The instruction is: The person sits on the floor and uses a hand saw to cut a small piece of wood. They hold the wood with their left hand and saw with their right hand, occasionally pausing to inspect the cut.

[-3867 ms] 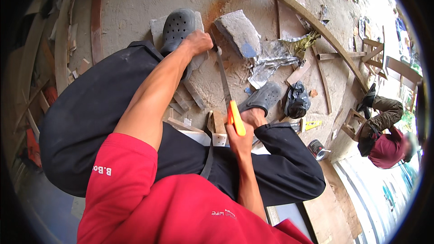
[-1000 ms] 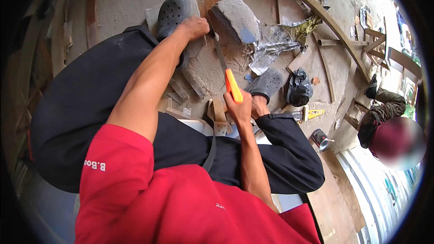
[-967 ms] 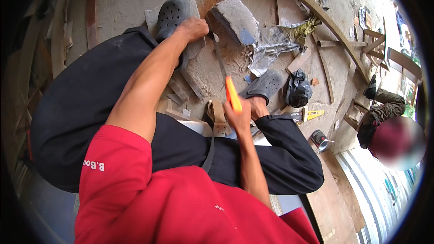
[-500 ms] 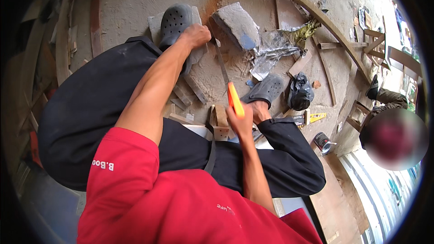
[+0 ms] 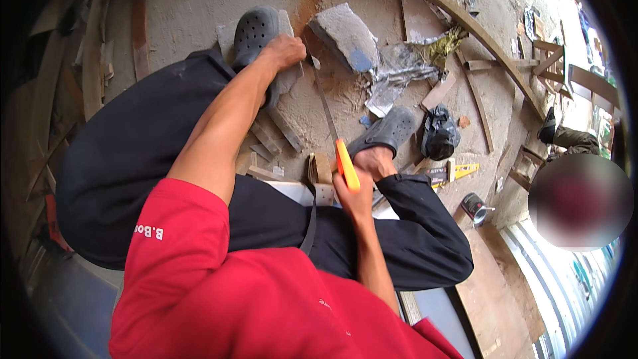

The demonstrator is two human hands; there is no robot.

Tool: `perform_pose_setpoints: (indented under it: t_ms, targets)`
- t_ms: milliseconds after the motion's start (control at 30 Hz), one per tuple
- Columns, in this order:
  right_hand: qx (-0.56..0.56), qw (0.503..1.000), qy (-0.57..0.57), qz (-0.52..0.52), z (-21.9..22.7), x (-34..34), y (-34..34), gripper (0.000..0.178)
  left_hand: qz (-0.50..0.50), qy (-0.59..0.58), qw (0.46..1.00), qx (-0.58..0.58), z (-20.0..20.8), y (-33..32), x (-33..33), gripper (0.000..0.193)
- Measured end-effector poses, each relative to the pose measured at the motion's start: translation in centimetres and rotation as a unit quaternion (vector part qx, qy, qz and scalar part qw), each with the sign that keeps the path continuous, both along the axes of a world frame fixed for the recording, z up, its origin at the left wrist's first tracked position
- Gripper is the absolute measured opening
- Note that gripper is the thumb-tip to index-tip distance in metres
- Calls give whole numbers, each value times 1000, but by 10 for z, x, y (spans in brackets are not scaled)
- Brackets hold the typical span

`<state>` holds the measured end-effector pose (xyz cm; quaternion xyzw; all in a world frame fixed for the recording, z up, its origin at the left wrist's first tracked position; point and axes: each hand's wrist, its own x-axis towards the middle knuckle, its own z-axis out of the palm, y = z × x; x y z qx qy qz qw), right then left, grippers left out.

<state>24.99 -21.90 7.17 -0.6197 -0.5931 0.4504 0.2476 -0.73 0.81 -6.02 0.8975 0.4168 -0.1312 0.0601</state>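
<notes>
Saw (image 5: 330,115) observed on the wearer's side of the rough grey block (image 5: 343,36), its blade slanting up toward the block's left end. Orange handle (image 5: 347,167) gripped by the right hand (image 5: 355,191), fingers wrapped around it, below the block. Left hand (image 5: 286,52) held just left of the block, beside the blade's far end; fingers curled, but whether anything is pinched inside cannot be told.

Left shoe (image 5: 255,32) planted left of the block, on a pale slab (image 5: 286,25). Right shoe (image 5: 391,131) seen below and to the right of the block. Crumpled silvery sheet (image 5: 399,80) spread just beside the block's right end; black plastic bag (image 5: 440,134) noted farther down on the same side. Paint can (image 5: 474,207) placed well apart from the block, lower right. Long wooden strip (image 5: 466,21) laid past the block's right side. Another person, blurred (image 5: 580,201), noted far right of the block
</notes>
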Motion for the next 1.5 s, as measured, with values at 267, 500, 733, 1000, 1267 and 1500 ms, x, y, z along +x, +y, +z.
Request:
perform_pose_setpoints:
  t_ms: [267,500,733,1000,1267,1500]
  targets:
    - [-61,998,-4,-12,-10,-4,17,20,-1,5,1000,-1,3,2,3,18]
    - [-80,996,-27,-3,-31,-27,68,14,-2,-7,1000,18,5,12,6,18]
    - [-88,995,-31,-38,-18,-19,49,24,2,-8,1000,9,5,6,9,18]
    - [-67,997,-21,-34,-15,-18,31,19,7,4,1000,-12,2,3,5,18]
    - [-74,996,10,-43,-13,-12,9,20,15,13,1000,-22,6,-1,2,18]
    - [-59,995,50,-69,1,-9,-3,23,5,-7,1000,7,-4,7,-3,18]
